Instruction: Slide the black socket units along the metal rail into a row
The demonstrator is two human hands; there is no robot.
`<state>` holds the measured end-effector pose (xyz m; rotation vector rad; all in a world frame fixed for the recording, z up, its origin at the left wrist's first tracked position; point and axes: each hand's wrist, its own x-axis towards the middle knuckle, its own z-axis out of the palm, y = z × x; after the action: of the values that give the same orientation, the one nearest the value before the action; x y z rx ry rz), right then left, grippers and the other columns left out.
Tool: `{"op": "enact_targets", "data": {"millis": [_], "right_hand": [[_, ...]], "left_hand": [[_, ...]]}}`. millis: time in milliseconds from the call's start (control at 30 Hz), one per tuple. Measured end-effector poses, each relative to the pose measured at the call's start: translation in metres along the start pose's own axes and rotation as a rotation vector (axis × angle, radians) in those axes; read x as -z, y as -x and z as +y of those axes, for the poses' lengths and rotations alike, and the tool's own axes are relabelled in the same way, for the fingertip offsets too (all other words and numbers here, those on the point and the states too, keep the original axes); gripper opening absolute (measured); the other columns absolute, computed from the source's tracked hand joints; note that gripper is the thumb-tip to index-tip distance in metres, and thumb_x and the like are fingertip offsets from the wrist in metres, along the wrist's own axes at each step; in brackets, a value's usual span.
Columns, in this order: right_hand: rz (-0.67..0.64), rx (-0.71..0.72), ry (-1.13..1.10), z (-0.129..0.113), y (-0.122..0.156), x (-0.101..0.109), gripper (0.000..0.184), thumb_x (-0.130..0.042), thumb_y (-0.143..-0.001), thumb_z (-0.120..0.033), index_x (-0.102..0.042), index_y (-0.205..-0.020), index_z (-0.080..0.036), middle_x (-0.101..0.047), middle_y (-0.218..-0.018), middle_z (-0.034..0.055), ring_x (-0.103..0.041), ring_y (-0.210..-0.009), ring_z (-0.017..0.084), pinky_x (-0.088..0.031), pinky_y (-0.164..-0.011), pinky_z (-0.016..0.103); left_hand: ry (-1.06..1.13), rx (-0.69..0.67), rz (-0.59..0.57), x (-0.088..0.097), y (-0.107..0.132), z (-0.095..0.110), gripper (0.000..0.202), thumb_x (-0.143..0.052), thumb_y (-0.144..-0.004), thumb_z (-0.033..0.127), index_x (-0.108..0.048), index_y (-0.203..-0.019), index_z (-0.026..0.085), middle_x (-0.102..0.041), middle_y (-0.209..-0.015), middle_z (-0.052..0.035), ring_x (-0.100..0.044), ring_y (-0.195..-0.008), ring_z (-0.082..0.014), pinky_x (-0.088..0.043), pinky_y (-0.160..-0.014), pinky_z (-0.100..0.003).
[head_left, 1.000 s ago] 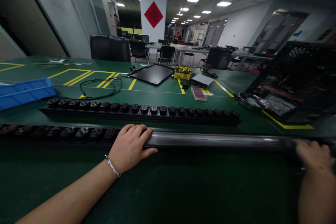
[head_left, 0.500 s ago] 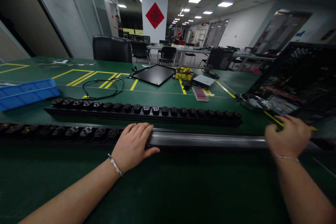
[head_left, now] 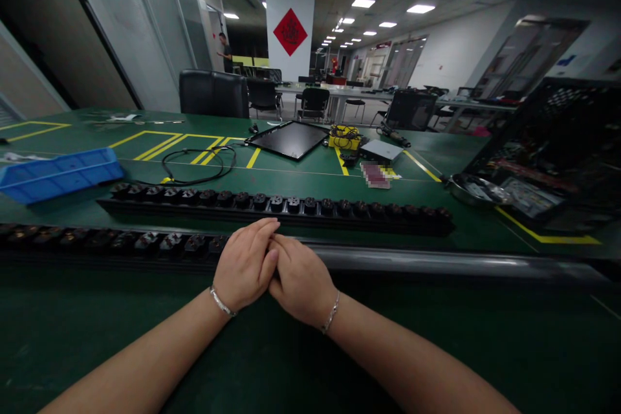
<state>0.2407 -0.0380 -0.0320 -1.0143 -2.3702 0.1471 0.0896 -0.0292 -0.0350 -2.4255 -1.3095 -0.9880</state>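
Note:
A long black power strip (head_left: pixel 111 239) lies across the near side of the green table, its left part lined with sockets. Its right part is covered by a smooth, dark grey cover strip (head_left: pixel 412 262). My left hand (head_left: pixel 245 265) is closed over the power strip where the sockets meet the cover. Right beside it, touching it, my right hand (head_left: pixel 303 278) is closed on the cover's left end. The fingertips of both hands are partly hidden. Behind them lies a second black power strip (head_left: pixel 276 206) with a row of sockets facing up.
A blue bin (head_left: pixel 63 174) sits at the left, near a coiled black cable (head_left: pixel 198 168). Farther back are a flat black panel (head_left: pixel 291 139), a yellow box (head_left: pixel 344 136) and a grey box (head_left: pixel 381 151). A metal bowl (head_left: pixel 473 191) and a black computer case (head_left: pixel 543 142) stand at right.
My right hand has moved left along the strip from its far right to beside my left hand. My left hand stays at the cover's end. The view has shifted slightly.

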Motion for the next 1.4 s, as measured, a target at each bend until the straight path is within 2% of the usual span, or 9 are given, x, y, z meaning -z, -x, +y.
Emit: {"op": "enact_targets", "data": {"millis": [167, 333, 500, 733, 867, 1067, 1200, 1267, 1400], "right_hand": [[0.007, -0.114, 0.008, -0.001, -0.006, 0.000, 0.026, -0.044, -0.088, -0.025, -0.054, -0.111, -0.019, -0.054, -0.120, 0.0037, -0.047, -0.106, 0.017, -0.038, -0.094, 0.031], [-0.026, -0.169, 0.047, -0.001, -0.010, 0.000, 0.016, -0.044, -0.090, -0.027, -0.054, -0.102, -0.021, -0.060, -0.104, 0.0010, -0.048, -0.098, 0.017, -0.039, -0.087, 0.031], [-0.016, -0.182, 0.074, -0.001, -0.010, 0.002, 0.016, -0.043, -0.091, -0.028, -0.054, -0.100, -0.023, -0.061, -0.103, 0.0002, -0.048, -0.095, 0.018, -0.037, -0.081, 0.031], [-0.002, -0.195, 0.125, -0.001, -0.008, 0.005, 0.023, -0.045, -0.089, -0.033, -0.055, -0.107, -0.023, -0.061, -0.101, 0.0022, -0.048, -0.092, 0.018, -0.035, -0.077, 0.032], [-0.008, -0.214, 0.182, 0.000, -0.005, 0.009, 0.028, -0.047, -0.086, -0.036, -0.056, -0.110, -0.025, -0.058, -0.096, 0.0032, -0.047, -0.090, 0.019, -0.034, -0.076, 0.031], [-0.031, -0.307, 0.303, 0.006, 0.006, 0.026, 0.017, -0.049, -0.079, -0.024, -0.057, -0.093, -0.022, -0.053, -0.094, 0.0049, -0.045, -0.088, 0.020, -0.036, -0.074, 0.032], [-0.065, -0.346, 0.398, 0.014, 0.010, 0.040, 0.011, -0.049, -0.081, -0.024, -0.056, -0.088, -0.020, -0.051, -0.097, 0.0073, -0.045, -0.089, 0.020, -0.038, -0.075, 0.032], [-0.102, -0.371, 0.443, 0.018, 0.011, 0.046, 0.009, -0.049, -0.083, -0.023, -0.056, -0.086, -0.019, -0.050, -0.096, 0.0081, -0.045, -0.089, 0.020, -0.039, -0.075, 0.031], [-0.196, -0.412, 0.522, 0.025, 0.013, 0.056, 0.009, -0.048, -0.083, -0.018, -0.057, -0.086, -0.018, -0.051, -0.093, 0.0087, -0.048, -0.087, 0.020, -0.041, -0.070, 0.029]], "left_hand": [[-0.004, -0.004, -0.009, -0.002, -0.001, -0.001, 0.038, -0.030, -0.091, 0.029, -0.044, -0.123, 0.012, -0.057, -0.120, -0.0129, -0.052, -0.113, -0.0214, -0.038, -0.094, -0.036], [-0.029, 0.000, -0.032, -0.002, -0.002, 0.002, 0.042, -0.027, -0.092, 0.037, -0.047, -0.120, 0.013, -0.062, -0.113, -0.0120, -0.056, -0.105, -0.0218, -0.038, -0.091, -0.038], [-0.023, 0.013, -0.049, -0.001, -0.003, 0.002, 0.048, -0.024, -0.093, 0.043, -0.052, -0.116, 0.012, -0.066, -0.102, -0.0111, -0.061, -0.091, -0.0214, -0.038, -0.089, -0.039], [-0.049, 0.015, -0.086, -0.002, -0.003, 0.001, 0.053, -0.021, -0.092, 0.047, -0.051, -0.117, 0.011, -0.067, -0.102, -0.0115, -0.061, -0.086, -0.0228, -0.039, -0.088, -0.042], [-0.058, -0.003, -0.066, -0.002, -0.002, 0.001, 0.051, -0.022, -0.093, 0.045, -0.052, -0.117, 0.011, -0.067, -0.105, -0.0116, -0.062, -0.088, -0.0223, -0.039, -0.088, -0.041], [-0.121, -0.019, -0.119, 0.002, -0.007, 0.008, 0.029, -0.035, -0.091, 0.030, -0.059, -0.103, 0.019, -0.070, -0.097, -0.0044, -0.063, -0.085, -0.0198, -0.037, -0.090, -0.042], [-0.191, -0.058, -0.113, 0.005, -0.009, 0.012, 0.022, -0.044, -0.088, 0.023, -0.063, -0.097, 0.022, -0.070, -0.097, -0.0021, -0.063, -0.080, -0.0186, -0.036, -0.093, -0.046], [-0.208, -0.091, -0.114, 0.005, -0.009, 0.014, 0.023, -0.044, -0.087, 0.021, -0.063, -0.100, 0.021, -0.070, -0.100, -0.0040, -0.064, -0.083, -0.0197, -0.039, -0.091, -0.046], [-0.172, -0.226, -0.104, 0.001, -0.004, 0.023, 0.032, -0.042, -0.086, 0.014, -0.059, -0.114, 0.017, -0.061, -0.122, -0.0093, -0.054, -0.115, -0.0231, -0.045, -0.089, -0.039]]}}
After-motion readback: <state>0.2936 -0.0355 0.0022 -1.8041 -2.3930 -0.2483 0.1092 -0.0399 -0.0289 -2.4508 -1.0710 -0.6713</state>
